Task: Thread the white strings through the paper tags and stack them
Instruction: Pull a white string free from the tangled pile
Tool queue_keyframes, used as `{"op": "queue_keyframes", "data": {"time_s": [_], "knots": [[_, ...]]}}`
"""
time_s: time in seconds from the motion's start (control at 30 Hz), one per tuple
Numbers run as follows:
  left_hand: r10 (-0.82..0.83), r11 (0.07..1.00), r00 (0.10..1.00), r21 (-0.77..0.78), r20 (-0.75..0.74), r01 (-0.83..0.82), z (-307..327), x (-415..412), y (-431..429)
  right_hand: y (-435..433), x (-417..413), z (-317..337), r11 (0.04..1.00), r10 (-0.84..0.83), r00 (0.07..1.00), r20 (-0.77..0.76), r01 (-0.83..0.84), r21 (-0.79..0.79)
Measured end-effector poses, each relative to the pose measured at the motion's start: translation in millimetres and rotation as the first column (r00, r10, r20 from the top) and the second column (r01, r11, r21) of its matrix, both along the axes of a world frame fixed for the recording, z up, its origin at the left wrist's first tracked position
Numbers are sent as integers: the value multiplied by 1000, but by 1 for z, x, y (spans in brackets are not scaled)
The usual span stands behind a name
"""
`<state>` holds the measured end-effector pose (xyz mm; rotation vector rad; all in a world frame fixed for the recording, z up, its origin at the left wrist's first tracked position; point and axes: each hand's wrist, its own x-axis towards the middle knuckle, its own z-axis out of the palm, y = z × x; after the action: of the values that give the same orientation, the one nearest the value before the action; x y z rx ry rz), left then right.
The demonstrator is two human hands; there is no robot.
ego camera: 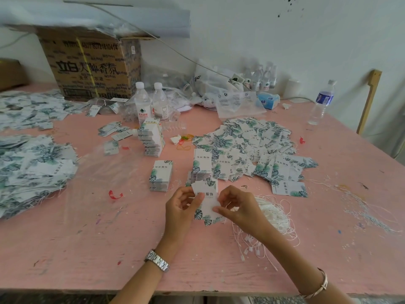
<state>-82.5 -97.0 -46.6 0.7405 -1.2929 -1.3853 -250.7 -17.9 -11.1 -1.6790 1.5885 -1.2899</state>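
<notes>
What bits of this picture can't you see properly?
All from the head view:
- The hole in the held tags is hidden by the left hand and the right hand, so I cannot tell whether it is threaded.
- The small print on the held tags is too blurred to read.
- The tag pile on the left is cut off by the picture's edge.
- The inside of the box is covered by a sheet.

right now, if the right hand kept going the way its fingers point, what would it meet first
The right hand points its fingertips left at the paper tag held between both hands, touching its right edge, so the tag comes first. Past it is probably the left hand; depth is unclear.
</notes>
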Motion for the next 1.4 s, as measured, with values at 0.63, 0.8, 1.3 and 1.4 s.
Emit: {"op": "queue_keyframes", "data": {"time_s": [0.63,0.8,1.3,1.4], "knots": [[-31,1000,999,-6,39,31,0,1,1,-40,-138,38,832,-553,832,-42,548,-90],[-22,1000,997,-17,72,24,2,1,4,-53,-181,25,695,-701,658,-275,717,-56],[-44,998,992,-34,119,48,6,2,6,-60,-103,30,953,-278,704,-653,288,-94],[-38,998,993,-42,116,43,5,2,5,-54,-62,27,997,42,729,-683,15,78]]}}
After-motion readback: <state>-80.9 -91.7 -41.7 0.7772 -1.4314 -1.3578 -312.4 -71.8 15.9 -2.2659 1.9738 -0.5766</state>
